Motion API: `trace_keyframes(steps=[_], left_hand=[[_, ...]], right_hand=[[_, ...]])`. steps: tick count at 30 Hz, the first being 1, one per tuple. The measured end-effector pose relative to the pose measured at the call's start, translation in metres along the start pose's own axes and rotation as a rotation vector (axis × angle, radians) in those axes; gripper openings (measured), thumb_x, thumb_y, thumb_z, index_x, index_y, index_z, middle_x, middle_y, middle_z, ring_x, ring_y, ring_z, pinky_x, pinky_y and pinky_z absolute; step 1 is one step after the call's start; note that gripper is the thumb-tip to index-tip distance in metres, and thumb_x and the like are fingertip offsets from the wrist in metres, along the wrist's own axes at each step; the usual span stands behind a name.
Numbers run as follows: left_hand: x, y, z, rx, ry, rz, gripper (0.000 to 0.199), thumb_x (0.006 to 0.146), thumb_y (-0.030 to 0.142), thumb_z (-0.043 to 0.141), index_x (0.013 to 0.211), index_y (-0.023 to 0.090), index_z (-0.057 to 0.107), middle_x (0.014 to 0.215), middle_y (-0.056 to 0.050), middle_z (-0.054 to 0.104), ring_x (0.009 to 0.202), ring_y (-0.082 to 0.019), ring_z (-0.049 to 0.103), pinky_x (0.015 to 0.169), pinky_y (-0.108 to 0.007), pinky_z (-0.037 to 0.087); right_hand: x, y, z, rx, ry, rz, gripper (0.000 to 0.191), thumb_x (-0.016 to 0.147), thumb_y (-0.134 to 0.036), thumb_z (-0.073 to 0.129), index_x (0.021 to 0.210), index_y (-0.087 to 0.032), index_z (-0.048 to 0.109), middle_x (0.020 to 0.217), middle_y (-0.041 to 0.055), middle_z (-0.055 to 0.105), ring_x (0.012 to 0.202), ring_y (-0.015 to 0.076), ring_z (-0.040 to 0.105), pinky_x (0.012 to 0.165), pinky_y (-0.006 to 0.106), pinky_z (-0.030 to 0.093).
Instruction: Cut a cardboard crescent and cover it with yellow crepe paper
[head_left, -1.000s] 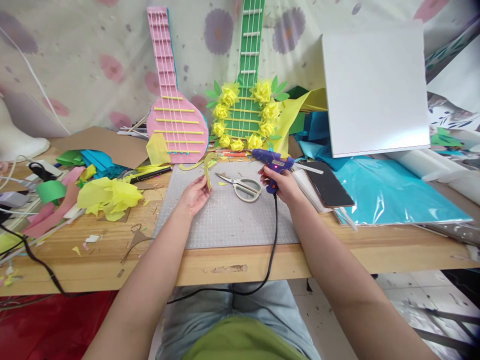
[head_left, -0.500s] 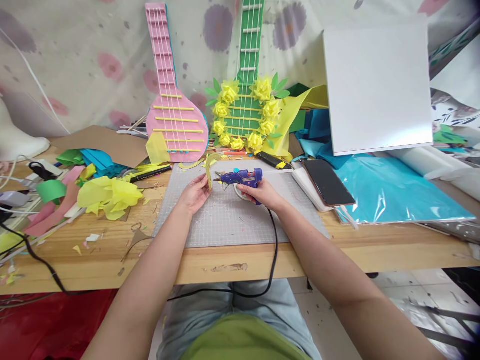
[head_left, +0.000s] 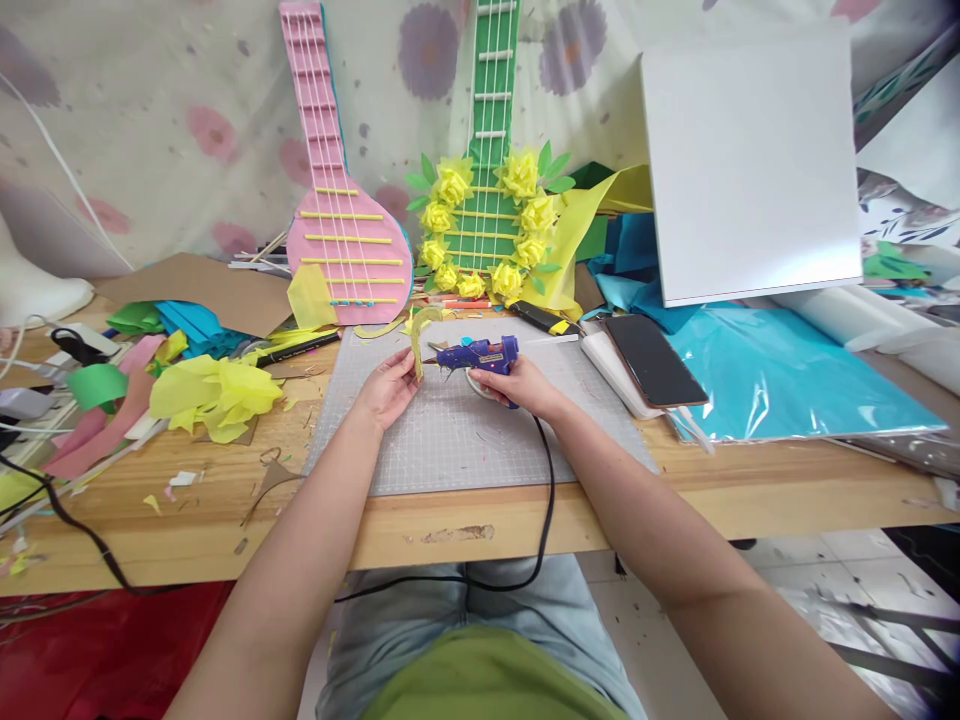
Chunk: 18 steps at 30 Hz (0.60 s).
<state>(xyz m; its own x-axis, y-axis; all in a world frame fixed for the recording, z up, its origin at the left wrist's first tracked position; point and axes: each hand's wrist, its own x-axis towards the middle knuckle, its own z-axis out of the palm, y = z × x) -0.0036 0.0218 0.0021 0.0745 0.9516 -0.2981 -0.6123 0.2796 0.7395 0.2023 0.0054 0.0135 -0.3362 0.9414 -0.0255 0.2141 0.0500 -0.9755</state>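
Over the grey cutting mat (head_left: 450, 460), my left hand (head_left: 393, 388) pinches a curved yellow strip (head_left: 420, 345) by its lower end, and the strip stands upright. My right hand (head_left: 521, 388) is wrapped round the handle of a blue glue gun (head_left: 476, 355). The gun's nozzle points left and lies at or very near the strip; whether it touches I cannot tell. From the handle a black cord (head_left: 551, 470) drops over the table edge. Another curved yellow strip (head_left: 377, 330) lies at the mat's back edge. Part of a white round thing shows behind the gun's handle.
Behind the mat stand a pink paper guitar (head_left: 349, 235) and a green one (head_left: 484, 220) with yellow paper flowers. A utility knife (head_left: 541, 320), a phone (head_left: 654, 360) and a blue sheet pack (head_left: 795, 385) lie to the right. Yellow crepe paper (head_left: 214, 395) and scraps lie left.
The glue gun's nozzle has come slightly closer to the yellow strip. Both hands keep their holds, and the whole view has shifted a little.
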Motion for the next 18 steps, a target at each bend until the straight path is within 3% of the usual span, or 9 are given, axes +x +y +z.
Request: trace_keyframes(steps=[18], left_hand=[[-0.0008, 0.0, 0.0009, 0.012, -0.003, -0.004, 0.009, 0.076, 0.005, 0.058, 0.077, 0.012, 0.064, 0.067, -0.002, 0.065, 0.057, -0.007, 0.059, 0.056, -0.018, 0.047]], right_hand=[[0.0006, 0.0013, 0.0001, -0.024, 0.018, -0.025, 0.042, 0.066, -0.055, 0.061, 0.057, -0.018, 0.046, 0.044, -0.0051, 0.044, 0.037, 0.0054, 0.037, 0.036, 0.021, 0.029]])
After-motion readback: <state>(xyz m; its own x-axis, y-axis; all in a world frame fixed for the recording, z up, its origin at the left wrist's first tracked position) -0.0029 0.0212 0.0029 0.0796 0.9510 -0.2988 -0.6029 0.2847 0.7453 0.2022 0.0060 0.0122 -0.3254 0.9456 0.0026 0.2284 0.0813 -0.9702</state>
